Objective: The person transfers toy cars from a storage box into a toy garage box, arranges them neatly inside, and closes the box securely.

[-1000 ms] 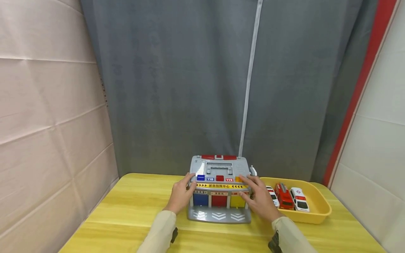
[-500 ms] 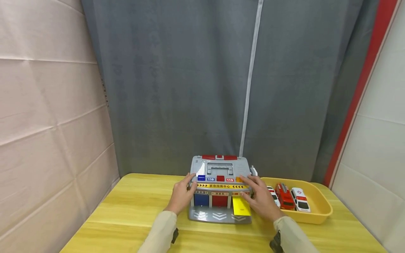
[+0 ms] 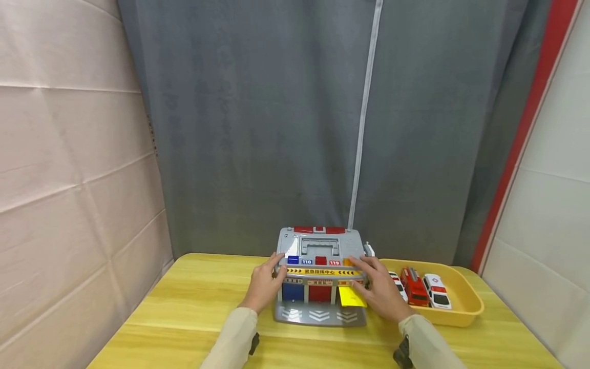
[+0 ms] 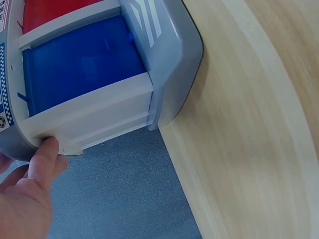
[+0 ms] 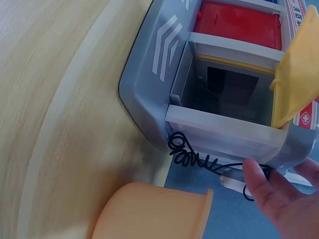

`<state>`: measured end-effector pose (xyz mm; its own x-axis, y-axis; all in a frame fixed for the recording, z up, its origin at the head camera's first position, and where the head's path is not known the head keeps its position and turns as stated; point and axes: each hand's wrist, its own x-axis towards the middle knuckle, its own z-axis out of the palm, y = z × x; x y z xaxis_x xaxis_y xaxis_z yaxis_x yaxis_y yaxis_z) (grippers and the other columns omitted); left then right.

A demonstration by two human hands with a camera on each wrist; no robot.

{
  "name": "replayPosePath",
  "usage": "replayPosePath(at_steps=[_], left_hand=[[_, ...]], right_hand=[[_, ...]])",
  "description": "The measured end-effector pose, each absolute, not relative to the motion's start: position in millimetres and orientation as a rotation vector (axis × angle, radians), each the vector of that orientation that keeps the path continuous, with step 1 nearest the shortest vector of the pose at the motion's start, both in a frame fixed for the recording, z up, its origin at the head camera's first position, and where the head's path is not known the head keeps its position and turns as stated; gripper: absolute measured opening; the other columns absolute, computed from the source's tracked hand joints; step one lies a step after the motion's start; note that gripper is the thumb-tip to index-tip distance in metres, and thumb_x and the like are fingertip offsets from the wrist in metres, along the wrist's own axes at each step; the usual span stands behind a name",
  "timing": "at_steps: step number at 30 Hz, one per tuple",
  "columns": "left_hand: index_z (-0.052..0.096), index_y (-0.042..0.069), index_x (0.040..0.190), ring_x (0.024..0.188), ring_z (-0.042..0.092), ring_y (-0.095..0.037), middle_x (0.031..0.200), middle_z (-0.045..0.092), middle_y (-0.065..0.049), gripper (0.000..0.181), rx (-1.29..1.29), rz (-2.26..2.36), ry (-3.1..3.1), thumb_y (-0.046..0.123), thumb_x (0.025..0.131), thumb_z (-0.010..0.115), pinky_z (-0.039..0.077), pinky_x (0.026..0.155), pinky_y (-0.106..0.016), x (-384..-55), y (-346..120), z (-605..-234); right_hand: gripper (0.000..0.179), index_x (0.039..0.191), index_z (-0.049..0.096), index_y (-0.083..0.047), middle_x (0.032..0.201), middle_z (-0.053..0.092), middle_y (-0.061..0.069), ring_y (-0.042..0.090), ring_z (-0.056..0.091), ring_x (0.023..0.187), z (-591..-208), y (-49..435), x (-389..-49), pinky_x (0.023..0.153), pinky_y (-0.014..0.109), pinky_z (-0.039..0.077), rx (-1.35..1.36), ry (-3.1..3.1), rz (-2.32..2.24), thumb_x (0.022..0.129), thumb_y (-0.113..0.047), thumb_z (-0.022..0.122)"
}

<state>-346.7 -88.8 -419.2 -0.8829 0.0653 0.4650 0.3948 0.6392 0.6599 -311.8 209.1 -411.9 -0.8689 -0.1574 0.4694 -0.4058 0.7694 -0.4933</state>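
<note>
At lower centre, the toy garage (image 3: 319, 275) is gripped by the left hand (image 3: 264, 283) and right hand (image 3: 381, 289), yellow door (image 3: 352, 296) raised.

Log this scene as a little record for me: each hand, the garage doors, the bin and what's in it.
Left hand: touching the left side of the toy garage
Right hand: touching its right side
Blue door: closed
Red door: closed
Yellow door: swung partly open
Yellow bin: right of the garage, on the table
Visible contents: red fire truck, two white cars, one partly hidden
</note>
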Motion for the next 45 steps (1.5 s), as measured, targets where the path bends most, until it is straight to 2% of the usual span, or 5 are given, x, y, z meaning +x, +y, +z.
replayPosePath(at_steps=[12, 17, 21, 27, 45], left_hand=[[0.063, 0.006, 0.135, 0.132, 0.054, -0.048, 0.144, 0.055, -0.027, 0.042, -0.387, -1.108, -2.434, 0.026, 0.099, 0.057, 0.043, 0.112, -0.058, -349, -83, -419], [0.064, 0.007, 0.133, 0.131, 0.056, -0.046, 0.143, 0.056, -0.027, 0.04, -0.384, -1.096, -2.408, 0.026, 0.098, 0.058, 0.045, 0.111, -0.056, -351, -82, -422], [0.065, 0.008, 0.132, 0.13, 0.057, -0.045, 0.142, 0.057, -0.025, 0.04, -0.361, -1.091, -2.405, 0.026, 0.097, 0.059, 0.046, 0.11, -0.054, -350, -82, -424], [0.065, 0.011, 0.133, 0.131, 0.056, -0.045, 0.144, 0.056, -0.023, 0.04, -0.341, -1.115, -2.42, 0.028, 0.097, 0.06, 0.045, 0.111, -0.056, -346, -80, -423], [0.065, 0.009, 0.133, 0.133, 0.055, -0.043, 0.145, 0.055, -0.023, 0.041, -0.335, -1.102, -2.436, 0.027, 0.098, 0.059, 0.044, 0.112, -0.054, -349, -76, -419]], right_hand=[[0.058, 0.144, 0.056, -0.024, 0.137, 0.056, 0.013, 0.033, 0.061, 0.115, -400, 223, -313, 0.096, 0.055, 0.055, 0.523, -2.578, 0.663, 0.09, -0.027, 0.075], [0.058, 0.148, 0.05, -0.03, 0.144, 0.053, 0.012, 0.034, 0.059, 0.122, -388, 232, -308, 0.102, 0.06, 0.051, 0.543, -2.69, 0.635, 0.094, -0.028, 0.07], [0.06, 0.149, 0.05, -0.023, 0.142, 0.056, 0.015, 0.037, 0.06, 0.123, -385, 243, -306, 0.101, 0.061, 0.052, 0.578, -2.665, 0.609, 0.093, -0.024, 0.071], [0.054, 0.143, 0.055, -0.01, 0.131, 0.062, 0.018, 0.03, 0.068, 0.101, -384, 276, -304, 0.084, 0.052, 0.06, 0.516, -2.598, 0.548, 0.092, -0.017, 0.071], [0.04, 0.119, 0.067, 0.005, 0.11, 0.07, 0.03, 0.05, 0.063, 0.103, -406, 380, -320, 0.092, 0.066, 0.05, 0.233, -2.792, 0.322, 0.089, -0.022, 0.068]])
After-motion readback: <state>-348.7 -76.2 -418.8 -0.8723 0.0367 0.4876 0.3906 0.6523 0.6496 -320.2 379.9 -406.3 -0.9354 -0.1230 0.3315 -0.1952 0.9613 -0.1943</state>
